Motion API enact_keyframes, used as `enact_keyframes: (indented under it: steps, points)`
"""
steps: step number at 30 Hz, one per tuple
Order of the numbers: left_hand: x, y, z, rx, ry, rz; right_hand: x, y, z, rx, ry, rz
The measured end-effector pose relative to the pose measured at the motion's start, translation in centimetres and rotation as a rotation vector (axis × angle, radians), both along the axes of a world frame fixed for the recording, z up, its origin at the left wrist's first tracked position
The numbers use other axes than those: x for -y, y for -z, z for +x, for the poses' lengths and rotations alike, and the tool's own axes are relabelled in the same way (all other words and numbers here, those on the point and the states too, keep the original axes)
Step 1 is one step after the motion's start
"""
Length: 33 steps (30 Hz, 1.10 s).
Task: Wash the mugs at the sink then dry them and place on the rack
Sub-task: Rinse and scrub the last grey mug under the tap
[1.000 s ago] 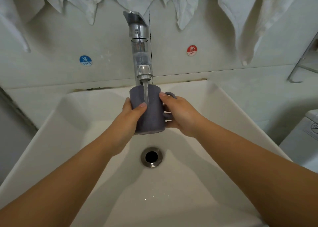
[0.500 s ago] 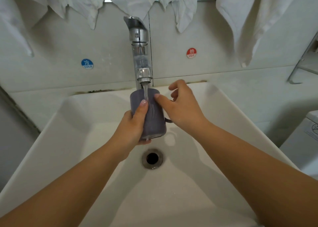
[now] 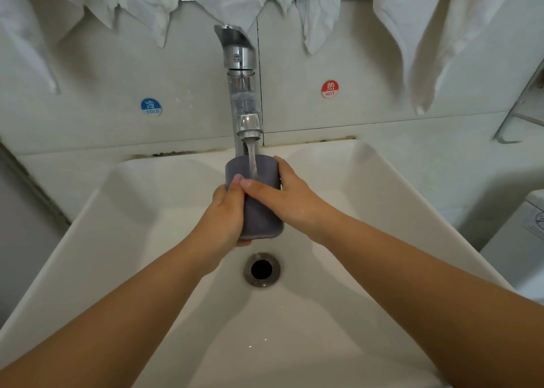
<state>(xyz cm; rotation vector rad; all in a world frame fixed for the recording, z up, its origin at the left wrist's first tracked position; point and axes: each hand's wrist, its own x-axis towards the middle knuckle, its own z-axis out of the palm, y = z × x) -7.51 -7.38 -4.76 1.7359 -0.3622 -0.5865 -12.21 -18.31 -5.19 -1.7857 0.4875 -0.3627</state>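
A grey-purple mug (image 3: 259, 219) is held upright over the white sink (image 3: 382, 199), directly under the chrome tap (image 3: 243, 93). Water runs from the spout into the mug's mouth. My left hand (image 3: 226, 214) grips the mug's left side and bottom. My right hand (image 3: 282, 193) wraps round its right side, fingers laid across the front wall near the rim. The mug's handle is hidden behind my right hand.
The drain (image 3: 262, 269) lies just below the mug. White cloths (image 3: 412, 34) hang on the wall above the tap. A blue cold sticker (image 3: 151, 106) and a red hot sticker (image 3: 330, 88) flank the tap. A metal rack edge (image 3: 515, 122) shows at right.
My right hand has come off the handle side and now lies across the mug's front wall. The mug stays under the running water.
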Motion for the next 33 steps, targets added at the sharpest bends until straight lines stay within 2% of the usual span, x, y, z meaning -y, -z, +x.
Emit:
enact_keyframes:
  steps: [4,7,13,15,17,20,21,25,29,33]
  points:
    - [0.0,0.0,-0.1,0.06,0.073,0.0,-0.4,0.0,0.3,0.092,0.115,-0.001]
    - [-0.3,-0.2,0.2,0.069,0.119,-0.005,-0.5,0.0,0.5,0.076,0.166,0.034]
    - [-1.3,-1.0,0.6,-0.204,0.175,-0.065,-0.1,-1.2,-0.8,0.057,-0.068,0.232]
    - [-1.3,-1.1,0.4,-0.244,0.146,-0.111,-0.3,-1.2,-0.7,0.029,-0.089,0.247]
    - [-1.2,-1.1,0.4,-0.234,0.101,-0.127,-0.7,-1.1,-0.4,-0.029,-0.05,0.139]
    - [-1.0,-1.2,0.3,-0.242,-0.015,-0.109,-1.1,-0.7,-0.2,-0.058,0.128,-0.082]
    - [-1.0,-1.1,0.3,-0.245,-0.041,-0.093,-1.2,-0.6,-0.3,-0.03,0.15,-0.085]
    - [-0.7,-0.9,0.2,-0.19,-0.078,-0.063,-1.9,-0.6,-0.5,0.038,0.009,0.154]
    - [-0.2,-0.4,-0.1,-0.057,0.005,0.003,-1.5,-0.3,-0.1,-0.023,0.091,0.11]
    - [-0.4,-0.4,0.0,-0.074,0.048,0.011,-1.0,-0.5,-0.4,-0.095,0.086,0.079]
